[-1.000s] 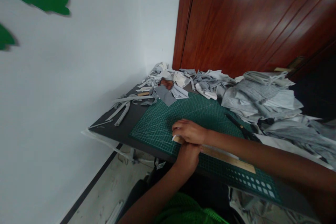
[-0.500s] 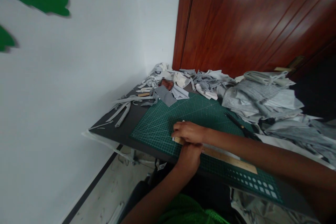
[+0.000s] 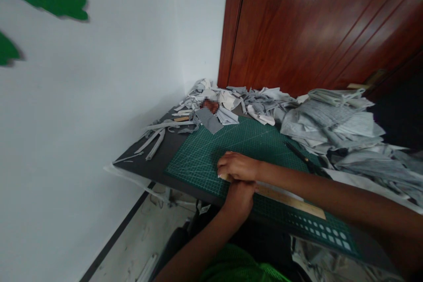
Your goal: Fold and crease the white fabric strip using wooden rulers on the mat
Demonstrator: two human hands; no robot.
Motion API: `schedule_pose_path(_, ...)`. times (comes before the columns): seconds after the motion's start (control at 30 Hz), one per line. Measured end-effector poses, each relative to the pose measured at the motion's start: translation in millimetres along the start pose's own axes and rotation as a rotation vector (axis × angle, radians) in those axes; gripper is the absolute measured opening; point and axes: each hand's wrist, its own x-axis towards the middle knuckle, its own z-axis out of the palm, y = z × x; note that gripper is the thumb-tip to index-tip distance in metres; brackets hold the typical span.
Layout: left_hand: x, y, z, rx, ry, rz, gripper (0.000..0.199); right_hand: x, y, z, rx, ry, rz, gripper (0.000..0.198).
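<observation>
A wooden ruler (image 3: pixel 291 201) lies slanted along the near side of the green cutting mat (image 3: pixel 194 158). A strip of white fabric (image 3: pixel 280 190) shows along its far edge, partly under my right forearm. My left hand (image 3: pixel 240 198) is closed, its fingers curled on the ruler; the fingertips are hidden. Just beyond it, my right hand (image 3: pixel 238 166) bends its fingers down over the ruler's left end. Both hands touch or nearly touch each other. Whether my right fingers also grip the fabric is hidden.
Black-handled scissors (image 3: pixel 306 158) lie right of the mat. Stacked grey fabric pieces (image 3: pixel 330 123) stand at the right, and loose scraps (image 3: pixel 211 119) are heaped along the back. Fabric strips (image 3: pixel 155 143) lie near the left wall. A wooden door (image 3: pixel 297 31) rises behind the table.
Almost nothing differs. My hands stay at the ruler's left end, and the view has shifted very slightly.
</observation>
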Motion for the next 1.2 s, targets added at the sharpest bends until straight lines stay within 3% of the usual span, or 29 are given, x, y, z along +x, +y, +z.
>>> schedule_pose_path(0.23, 0.1, -1.7, 1.3, -0.009, 0.008, 0.019, 0.029, 3.8, -4.4, -6.3, -0.074, -0.019, -0.057, 0.018)
schedule_pose_path(0.6, -1.4, 2.5, -6.4, 0.007, -0.029, 0.001, 0.03, 3.3, -0.8, 1.8, -0.096, 0.009, -0.007, 0.017)
schedule_pose_path(1.2, -3.4, 1.3, -5.3, -0.036, -0.026, 0.002, 0.03, 7.2, -0.1, 5.0, 0.166, 0.034, -0.052, 0.022)
